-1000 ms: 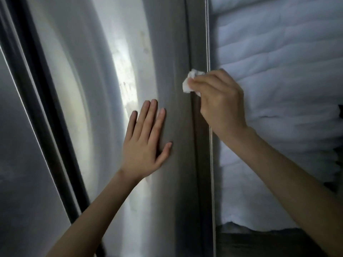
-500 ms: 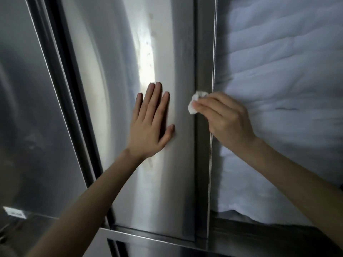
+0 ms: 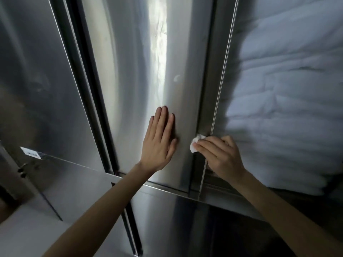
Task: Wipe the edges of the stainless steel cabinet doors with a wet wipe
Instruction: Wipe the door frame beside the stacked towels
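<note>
A tall stainless steel cabinet door (image 3: 133, 75) fills the middle of the head view. My left hand (image 3: 159, 143) lies flat on its lower part, fingers straight and pointing up. My right hand (image 3: 220, 156) pinches a small crumpled white wet wipe (image 3: 195, 145) and presses it against the door's right edge (image 3: 206, 101), low down near the bottom corner. Most of the wipe is hidden under my fingers.
White folded bedding (image 3: 289, 112) is stacked in the open compartment to the right. Another steel door (image 3: 37, 80) stands at the left, with a dark gap between the doors. A lower steel panel (image 3: 176, 219) runs beneath the doors. A small label (image 3: 30, 153) sits at lower left.
My right hand has slid the wipe down the door's right edge toward the bottom corner. My left hand stays flat on the door. The camera has tilted, showing the lower panel.
</note>
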Available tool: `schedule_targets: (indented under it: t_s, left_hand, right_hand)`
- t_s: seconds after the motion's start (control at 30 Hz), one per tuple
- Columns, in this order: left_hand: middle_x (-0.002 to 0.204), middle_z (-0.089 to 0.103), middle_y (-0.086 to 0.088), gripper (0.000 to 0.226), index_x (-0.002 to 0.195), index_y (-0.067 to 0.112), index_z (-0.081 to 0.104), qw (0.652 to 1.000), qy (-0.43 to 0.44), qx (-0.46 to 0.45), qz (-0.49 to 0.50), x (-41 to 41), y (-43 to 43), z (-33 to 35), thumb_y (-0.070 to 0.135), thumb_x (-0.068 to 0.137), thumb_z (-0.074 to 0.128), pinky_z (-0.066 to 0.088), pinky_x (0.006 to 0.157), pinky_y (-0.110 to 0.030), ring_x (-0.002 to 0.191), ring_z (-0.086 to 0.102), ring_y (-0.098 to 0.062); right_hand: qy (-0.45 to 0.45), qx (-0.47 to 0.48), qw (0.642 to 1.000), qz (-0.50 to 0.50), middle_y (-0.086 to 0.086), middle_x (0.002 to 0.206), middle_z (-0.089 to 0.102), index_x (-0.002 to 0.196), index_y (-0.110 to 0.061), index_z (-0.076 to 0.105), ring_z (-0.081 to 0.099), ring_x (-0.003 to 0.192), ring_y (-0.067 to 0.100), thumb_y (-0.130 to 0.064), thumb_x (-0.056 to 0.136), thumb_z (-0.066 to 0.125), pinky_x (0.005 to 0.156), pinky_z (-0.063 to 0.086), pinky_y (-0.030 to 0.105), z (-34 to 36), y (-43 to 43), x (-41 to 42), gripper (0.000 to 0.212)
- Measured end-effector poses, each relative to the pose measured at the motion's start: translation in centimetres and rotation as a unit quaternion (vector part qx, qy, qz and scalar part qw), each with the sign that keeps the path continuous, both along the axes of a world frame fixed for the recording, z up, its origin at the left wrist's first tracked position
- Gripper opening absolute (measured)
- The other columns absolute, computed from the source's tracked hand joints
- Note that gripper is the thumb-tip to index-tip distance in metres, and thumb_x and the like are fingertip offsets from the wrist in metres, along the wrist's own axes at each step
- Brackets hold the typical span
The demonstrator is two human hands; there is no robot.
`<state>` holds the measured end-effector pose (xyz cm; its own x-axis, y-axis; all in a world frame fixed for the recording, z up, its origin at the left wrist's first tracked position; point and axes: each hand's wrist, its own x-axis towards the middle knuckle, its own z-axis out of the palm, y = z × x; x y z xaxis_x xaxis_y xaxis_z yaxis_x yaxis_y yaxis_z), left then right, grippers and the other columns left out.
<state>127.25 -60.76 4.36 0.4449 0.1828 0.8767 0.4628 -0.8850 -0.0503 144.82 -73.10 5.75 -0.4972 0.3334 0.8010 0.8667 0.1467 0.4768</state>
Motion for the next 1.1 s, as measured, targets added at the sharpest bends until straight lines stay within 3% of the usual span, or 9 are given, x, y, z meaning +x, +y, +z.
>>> schedule_targets:
  t_s: [0.13, 0.37, 0.57, 0.67, 0.77, 0.87, 0.93, 1.0, 1.1]
  left_hand:
    - [0.158, 0.010, -0.019, 0.060, 0.149, 0.000, 0.022, 1.000, 0.000, -0.014, 0.004, 0.2, -0.5, -0.9, 0.023, 0.098, 0.042, 0.012, 0.122, -0.046, 0.148, 0.011, -0.037]
    - [0.157, 0.016, -0.023, 0.059, 0.148, 0.000, 0.028, 0.997, 0.060, -0.038, 0.009, -1.4, -1.0, -3.5, 0.018, 0.093, 0.042, 0.019, 0.120, -0.049, 0.148, 0.011, -0.037]
    - [0.160, 0.010, -0.013, 0.062, 0.149, 0.005, 0.028, 0.998, 0.061, -0.031, 0.016, -2.0, -1.5, -3.6, 0.018, 0.090, 0.044, 0.012, 0.122, -0.042, 0.150, 0.008, -0.030]
    - [0.161, 0.007, -0.008, 0.064, 0.150, 0.009, 0.025, 0.999, 0.043, -0.013, 0.020, -2.0, -1.9, -2.5, 0.018, 0.089, 0.044, 0.010, 0.122, -0.042, 0.150, 0.009, -0.029]
    - [0.160, 0.012, -0.008, 0.066, 0.151, 0.010, 0.023, 1.000, 0.009, 0.015, 0.007, -0.8, -2.3, 0.3, 0.017, 0.089, 0.044, 0.010, 0.122, -0.046, 0.150, 0.008, -0.027]
    - [0.160, 0.011, -0.006, 0.065, 0.151, 0.009, 0.022, 0.999, -0.024, 0.036, -0.007, 0.9, -2.2, 3.6, 0.017, 0.091, 0.044, 0.005, 0.122, -0.046, 0.150, 0.005, -0.026]
    - [0.160, 0.009, -0.003, 0.063, 0.152, 0.008, 0.022, 0.998, -0.039, 0.052, -0.011, 1.9, -2.0, 5.3, 0.018, 0.093, 0.044, 0.002, 0.122, -0.044, 0.150, 0.003, -0.024]
    - [0.159, 0.013, -0.007, 0.059, 0.150, 0.006, 0.026, 0.997, -0.040, 0.066, -0.007, 2.9, -1.6, 6.1, 0.019, 0.095, 0.043, 0.003, 0.122, -0.043, 0.150, 0.005, -0.023]
    - [0.155, 0.022, -0.013, 0.056, 0.147, 0.001, 0.029, 0.996, -0.037, 0.085, 0.009, 4.0, -1.0, 6.1, 0.020, 0.095, 0.040, 0.006, 0.121, -0.045, 0.148, 0.012, -0.026]
  right_hand:
    - [0.047, 0.012, 0.999, 0.003, 0.006, 0.095, 0.073, 0.094, -0.006, 0.075, 0.067, 0.084, 0.022, -0.003, 0.095, 0.053, 0.065, 0.032, 0.030, -2.3, 0.2, -0.3, 0.022]
    - [-0.005, -0.141, 0.990, -0.028, 0.000, 0.084, 0.070, 0.086, -0.014, 0.075, 0.065, 0.070, 0.016, -0.012, 0.099, 0.045, 0.056, 0.038, 0.030, -13.0, -2.0, -1.6, 0.033]
    - [-0.039, -0.144, 0.989, 0.002, 0.000, 0.085, 0.071, 0.082, -0.014, 0.075, 0.065, 0.069, 0.017, -0.011, 0.097, 0.050, 0.055, 0.041, 0.027, -9.1, -1.9, -1.0, 0.029]
    - [0.012, -0.056, 0.998, 0.013, 0.006, 0.093, 0.071, 0.095, -0.008, 0.074, 0.063, 0.076, 0.021, -0.005, 0.090, 0.063, 0.058, 0.042, 0.031, -4.1, -2.1, 0.1, 0.012]
    - [0.081, 0.023, 0.996, -0.005, 0.009, 0.092, 0.070, 0.102, -0.006, 0.072, 0.060, 0.080, 0.022, -0.003, 0.084, 0.071, 0.066, 0.048, 0.033, -0.5, -2.3, 1.3, 0.018]
    - [0.147, -0.063, 0.986, -0.046, 0.008, 0.093, 0.069, 0.108, -0.010, 0.071, 0.064, 0.081, 0.023, -0.005, 0.085, 0.066, 0.069, 0.055, 0.026, -2.1, -3.2, 0.8, 0.024]
    - [0.287, -0.174, 0.941, -0.037, -0.007, 0.100, 0.069, 0.104, -0.030, 0.069, 0.067, 0.088, 0.016, -0.021, 0.088, 0.064, 0.073, 0.050, 0.012, -4.3, -4.0, -0.3, 0.019]
    - [0.328, -0.194, 0.924, -0.022, -0.021, 0.102, 0.067, 0.094, -0.046, 0.063, 0.065, 0.093, 0.007, -0.032, 0.087, 0.064, 0.077, 0.045, 0.005, -6.0, -3.8, -0.8, 0.015]
    - [0.305, -0.139, 0.942, -0.006, -0.002, 0.101, 0.071, 0.100, -0.022, 0.073, 0.064, 0.095, 0.013, -0.023, 0.089, 0.059, 0.084, 0.053, 0.019, -2.5, -3.2, -0.7, 0.018]
